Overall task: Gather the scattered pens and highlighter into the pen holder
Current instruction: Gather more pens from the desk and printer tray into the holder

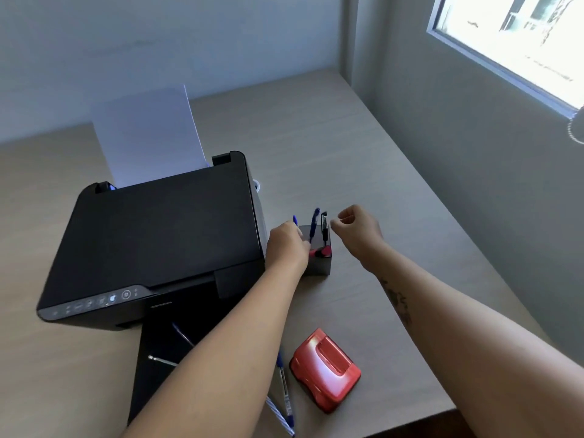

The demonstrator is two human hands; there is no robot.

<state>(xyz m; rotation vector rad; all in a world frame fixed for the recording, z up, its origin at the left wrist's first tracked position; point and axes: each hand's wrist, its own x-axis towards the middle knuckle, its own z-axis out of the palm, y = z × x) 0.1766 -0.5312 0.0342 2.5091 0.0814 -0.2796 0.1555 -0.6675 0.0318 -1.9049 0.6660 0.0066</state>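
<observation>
The left hand (286, 245) is closing around a blue pen (295, 221), whose top is sticking up above the knuckles, right at the left edge of the dark pen holder (319, 263). The right hand (355, 230) is hovering just beside the holder's right edge, loosely curled and holding nothing. Inside the holder another blue pen (313, 227) and a black pen (324, 226) are standing upright, and a red thing, perhaps the highlighter (320, 251), is lying at its front; the view is too blurred to be sure. The holder is sitting just beside the right side of a black printer (158, 235), so the room on its left is narrow, while the desk (363, 172) behind it and to its right is lying open up to the wall. Near the front desk edge, two more pens (284, 393) are lying beside a red stapler-like object (325, 369).
</observation>
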